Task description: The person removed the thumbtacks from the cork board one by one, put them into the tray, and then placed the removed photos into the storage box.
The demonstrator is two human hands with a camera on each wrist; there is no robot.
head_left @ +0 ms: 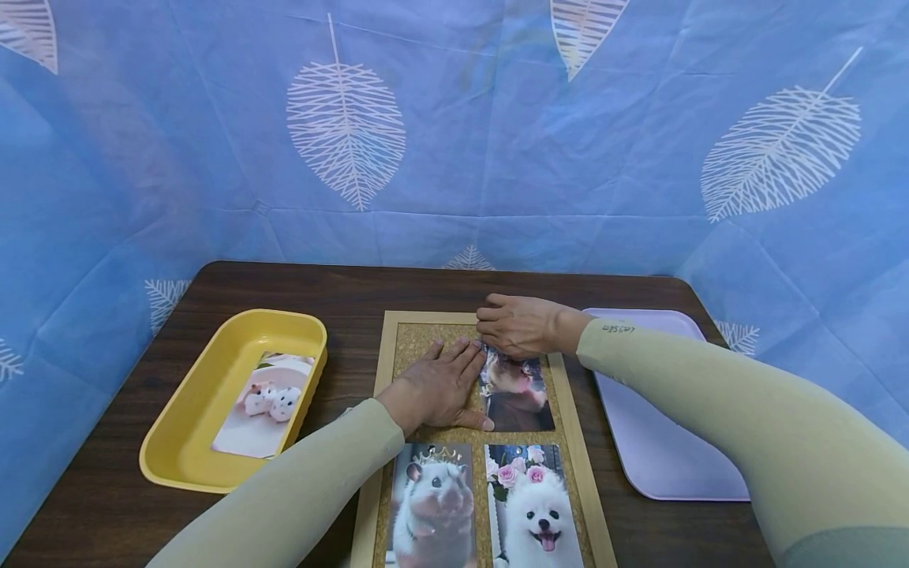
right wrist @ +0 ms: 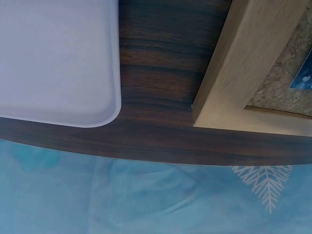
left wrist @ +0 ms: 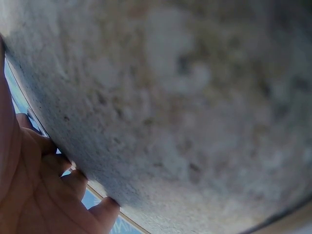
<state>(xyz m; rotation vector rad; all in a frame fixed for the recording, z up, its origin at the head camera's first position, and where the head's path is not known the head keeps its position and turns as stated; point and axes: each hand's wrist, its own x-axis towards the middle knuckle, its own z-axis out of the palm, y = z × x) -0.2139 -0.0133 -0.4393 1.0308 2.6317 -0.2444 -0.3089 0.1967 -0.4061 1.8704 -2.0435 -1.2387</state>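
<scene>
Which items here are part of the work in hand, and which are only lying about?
In hand: cork board; dark dog photo, its top edge under the right hand; left hand flat on the cork.

Lying about: hamster photo; white dog photo; yellow tray holding a photo; lilac tray.

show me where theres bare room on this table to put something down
The lilac tray right of the cork board looks bare. Dark table lies free behind the yellow tray and board, and in the strip between them. The board is crowded: three photos, the left hand flat on the cork, the right hand on the top right photo.
</scene>
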